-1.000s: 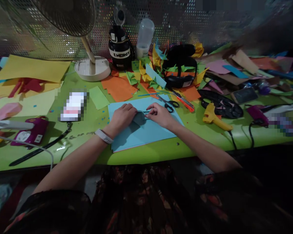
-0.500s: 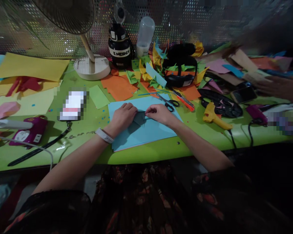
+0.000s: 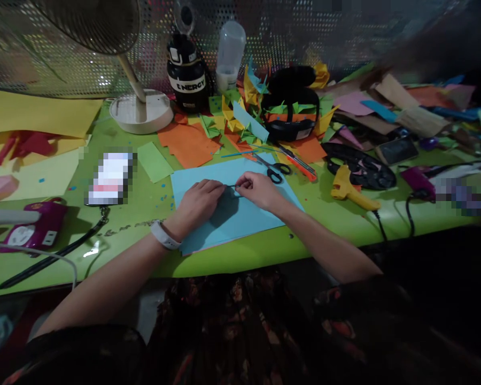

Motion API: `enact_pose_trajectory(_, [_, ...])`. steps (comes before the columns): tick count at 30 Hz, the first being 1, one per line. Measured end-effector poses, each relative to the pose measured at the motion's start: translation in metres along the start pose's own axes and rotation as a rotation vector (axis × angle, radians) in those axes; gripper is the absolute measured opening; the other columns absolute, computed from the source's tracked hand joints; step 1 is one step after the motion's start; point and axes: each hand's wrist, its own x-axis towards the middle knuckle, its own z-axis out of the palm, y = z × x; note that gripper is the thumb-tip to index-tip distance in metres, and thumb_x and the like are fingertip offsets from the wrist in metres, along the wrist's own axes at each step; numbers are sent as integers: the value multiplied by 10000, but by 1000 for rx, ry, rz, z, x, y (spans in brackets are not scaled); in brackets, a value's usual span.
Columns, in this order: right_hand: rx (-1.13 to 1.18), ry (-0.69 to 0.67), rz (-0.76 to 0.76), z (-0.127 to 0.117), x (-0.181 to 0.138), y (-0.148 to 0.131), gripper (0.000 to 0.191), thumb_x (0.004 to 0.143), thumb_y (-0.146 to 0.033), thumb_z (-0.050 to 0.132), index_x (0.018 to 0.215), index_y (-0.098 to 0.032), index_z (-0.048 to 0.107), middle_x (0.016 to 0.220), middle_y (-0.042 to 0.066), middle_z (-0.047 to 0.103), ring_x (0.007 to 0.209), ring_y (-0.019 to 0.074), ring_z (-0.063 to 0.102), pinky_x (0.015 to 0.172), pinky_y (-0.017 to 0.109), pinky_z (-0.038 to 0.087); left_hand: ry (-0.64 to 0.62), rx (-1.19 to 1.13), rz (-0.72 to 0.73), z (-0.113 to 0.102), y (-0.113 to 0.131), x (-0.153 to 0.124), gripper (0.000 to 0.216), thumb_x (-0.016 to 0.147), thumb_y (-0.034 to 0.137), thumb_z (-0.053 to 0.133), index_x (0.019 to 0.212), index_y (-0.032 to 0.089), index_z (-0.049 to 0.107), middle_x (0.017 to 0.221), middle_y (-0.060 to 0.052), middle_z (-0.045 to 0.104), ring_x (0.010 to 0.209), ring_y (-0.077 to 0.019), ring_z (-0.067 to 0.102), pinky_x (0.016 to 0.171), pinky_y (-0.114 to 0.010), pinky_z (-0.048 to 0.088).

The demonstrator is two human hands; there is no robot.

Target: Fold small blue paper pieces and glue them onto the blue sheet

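Observation:
Above a stack of light-blue paper sheets (image 3: 244, 219), my left hand (image 3: 199, 204) and my right hand (image 3: 257, 191) work on a small folded piece of blue paper (image 3: 230, 186). Seen nearly edge-on, it shows as a thin dark line between my fingertips. My left hand's fingers are pressed together on its left end, while my right thumb and fingers pinch its right end. Most of the piece is hidden by my hands. Black-handled scissors (image 3: 279, 170) lie on the stack's far edge, just beyond my right hand.
A red cutter knife (image 3: 299, 162) and a yellow glue gun (image 3: 350, 191) lie to the right. Folded paper cranes (image 3: 240, 120) crowd the back beside a black bottle (image 3: 187, 75). Leftward are a phone (image 3: 111, 179) with a strap and a fan base (image 3: 142, 112).
The folded paper has tipped from showing its broad face to nearly edge-on. My hands stay close together. Another person's hand at the far right has left the view, which has shifted slightly.

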Motion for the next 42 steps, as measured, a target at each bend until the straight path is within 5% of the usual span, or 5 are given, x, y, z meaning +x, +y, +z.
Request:
enact_pose_trajectory(15, [-53, -35, 88, -3, -2, -10, 120, 809, -215, 662, 926, -215, 633, 773, -7, 697, 703, 141, 609, 619, 263, 394, -93, 9, 35, -7, 22, -12, 415, 1009, 235, 395, 1339, 44, 559, 1422, -225, 538, 1318, -317, 533, 1114, -471, 447])
enact_pose_trajectory(24, [-68, -73, 78, -5, -4, -12, 109, 835, -231, 638, 944, -230, 639, 809, -7, 711, 707, 147, 616, 599, 267, 382, -79, -59, 20, -8, 23, -12, 343, 995, 195, 375, 1247, 68, 570, 1421, -249, 530, 1344, -305, 504, 1115, -484, 449])
enact_pose_trajectory(42, [-94, -106, 84, -6, -4, -12, 156, 847, -242, 639, 1003, -234, 639, 823, -4, 714, 727, 157, 628, 617, 281, 386, -126, 4, 58, -6, 25, -18, 474, 953, 155, 432, 1417, 86, 505, 1470, -257, 468, 1388, -356, 434, 1127, -538, 409])
